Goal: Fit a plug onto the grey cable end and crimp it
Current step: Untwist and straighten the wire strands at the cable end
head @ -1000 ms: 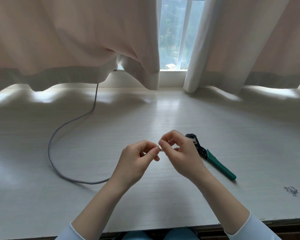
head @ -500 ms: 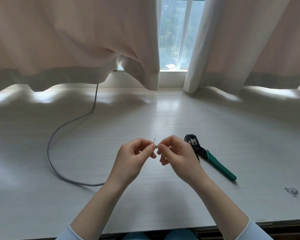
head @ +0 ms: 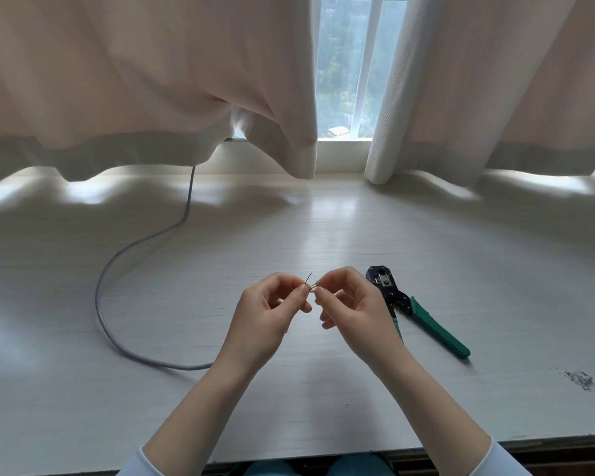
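A grey cable [head: 117,266] runs from under the curtain, curves across the white table and disappears behind my left wrist. My left hand [head: 268,314] pinches the cable's end, where thin bare wires [head: 310,284] stick out between my fingertips. My right hand [head: 354,307] pinches those wires from the right, fingertip to fingertip with the left. One dark wire points up and away from the rest. A crimping tool [head: 413,310] with a black head and green handles lies on the table just right of my right hand. I see no plug.
Pale curtains [head: 152,97] hang over the table's far edge, with a window gap between them. A small pile of grey scraps [head: 579,378] lies at the right near the table's front edge [head: 323,455].
Both hands shifted slightly left and my fingers reworked the wire ends. One thin wire now stands up apart from the others. The crimping tool has not moved.
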